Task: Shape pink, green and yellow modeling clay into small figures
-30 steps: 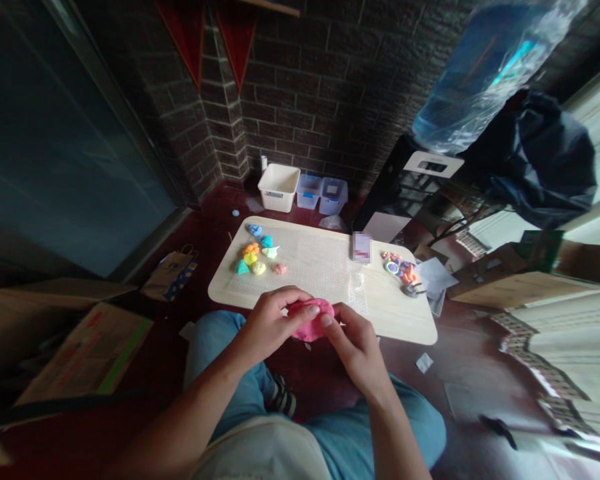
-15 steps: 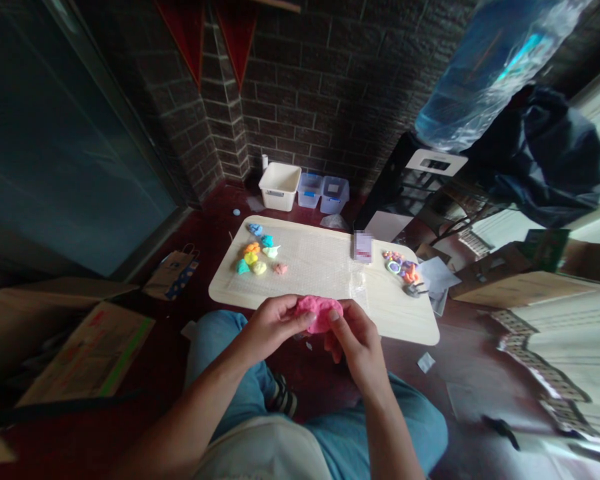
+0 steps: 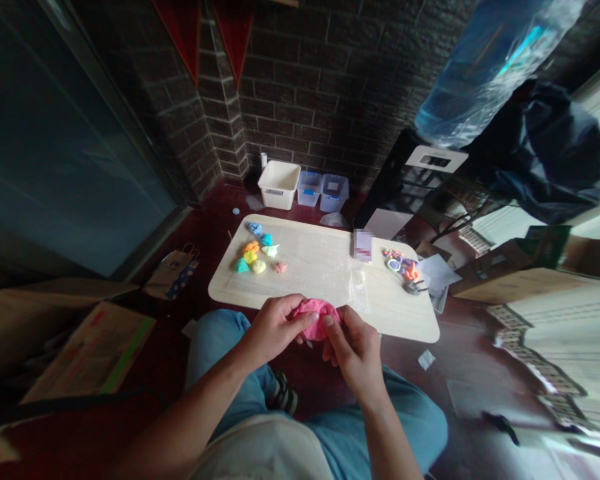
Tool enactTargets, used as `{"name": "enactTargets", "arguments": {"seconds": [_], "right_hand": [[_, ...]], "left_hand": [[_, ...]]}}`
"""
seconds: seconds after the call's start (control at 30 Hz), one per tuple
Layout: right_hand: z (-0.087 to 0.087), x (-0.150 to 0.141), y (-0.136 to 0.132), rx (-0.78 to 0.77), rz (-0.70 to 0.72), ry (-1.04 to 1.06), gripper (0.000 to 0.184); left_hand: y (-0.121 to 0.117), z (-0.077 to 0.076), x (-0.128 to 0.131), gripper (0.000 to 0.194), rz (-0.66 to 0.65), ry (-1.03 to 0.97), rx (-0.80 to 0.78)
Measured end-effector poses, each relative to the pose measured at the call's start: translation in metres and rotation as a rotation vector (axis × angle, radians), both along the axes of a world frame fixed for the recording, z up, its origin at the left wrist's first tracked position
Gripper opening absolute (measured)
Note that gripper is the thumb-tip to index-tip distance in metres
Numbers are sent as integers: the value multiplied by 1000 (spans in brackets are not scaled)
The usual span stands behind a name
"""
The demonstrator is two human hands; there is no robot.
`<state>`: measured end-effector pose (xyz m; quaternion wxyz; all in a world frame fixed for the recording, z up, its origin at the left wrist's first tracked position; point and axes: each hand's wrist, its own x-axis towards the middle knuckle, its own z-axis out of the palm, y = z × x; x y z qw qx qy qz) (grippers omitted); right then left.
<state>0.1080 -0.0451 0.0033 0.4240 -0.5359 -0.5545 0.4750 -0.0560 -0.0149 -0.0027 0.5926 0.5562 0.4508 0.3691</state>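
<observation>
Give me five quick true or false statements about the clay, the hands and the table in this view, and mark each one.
1. The left hand and the right hand both hold the pink clay. True.
2. The green lump lies on the table. True.
3. The pink clay rests flat on the table. False: the hands hold it up, off the table.
4. The white bin stands on the floor beyond the table. True.
5. The green lump is at the table's right end. False: it lies at the left end.
</observation>
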Motion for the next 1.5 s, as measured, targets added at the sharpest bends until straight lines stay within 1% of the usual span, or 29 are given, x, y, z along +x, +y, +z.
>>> {"name": "enactTargets", "arguments": {"seconds": [0.13, 0.2, 0.27, 0.33, 0.37, 0.43, 0.5, 0.53, 0.6, 0.63, 0.7, 0.83, 0.97, 1.03, 1.17, 1.3, 1.37, 1.4, 1.47, 1.5], "right_hand": [[-2, -1, -1, -76, -5, 126, 33], [-1, -2, 1, -72, -3, 155, 33], [-1, -3, 3, -33, 12, 113, 32], [-3, -5, 5, 31, 24, 4, 28], [-4, -7, 6, 78, 16, -78, 25], [-7, -9, 9, 179, -29, -263, 22], [-10, -10, 10, 244, -97, -375, 22], [-11, -10, 11, 256, -133, -383, 24], [-12, -8, 12, 246, -200, -320, 32], [-12, -6, 12, 231, -228, -276, 34], [-11, -3, 11, 194, -267, -196, 31], [-9, 1, 8, 133, -284, -106, 29], [-10, 2, 5, 130, -287, -116, 30], [-10, 2, 4, 133, -289, -126, 31], [-10, 1, 1, 123, -287, -109, 33], [-6, -3, -1, 130, -295, -71, 34], [-2, -6, 1, 177, -301, -74, 33], [0, -8, 3, 224, -301, -82, 32], [4, -12, 13, 363, -275, -111, 31], [6, -14, 19, 442, -236, -142, 32]], "left_hand": [[7, 0, -5, 27, -60, -32, -9], [10, 1, -6, 33, -86, -151, -43], [11, 1, -4, 46, -92, -377, -161], [11, 0, 2, 61, -94, -600, -354], [11, 0, 5, 65, -93, -679, -450], [11, -3, 10, 61, -78, -757, -579], [12, -5, 13, 52, -18, -797, -617], [13, -6, 13, 49, 9, -818, -632], [16, -7, 11, 44, 46, -861, -674], [17, -7, 9, 43, 61, -876, -700], [19, -8, 5, 41, 95, -889, -741], [21, -9, 2, 37, 143, -917, -735], [19, -10, 6, 35, 81, -992, -676], [18, -9, 8, 37, 67, -992, -646], [17, -9, 8, 42, 95, -943, -575], [17, -12, 9, 49, 105, -968, -582], [16, -13, 13, 50, 88, -1007, -600], [16, -12, 16, 48, 81, -1032, -598], [13, -9, 24, 39, 54, -1083, -578], [11, -7, 28, 33, 27, -1104, -571]]}}
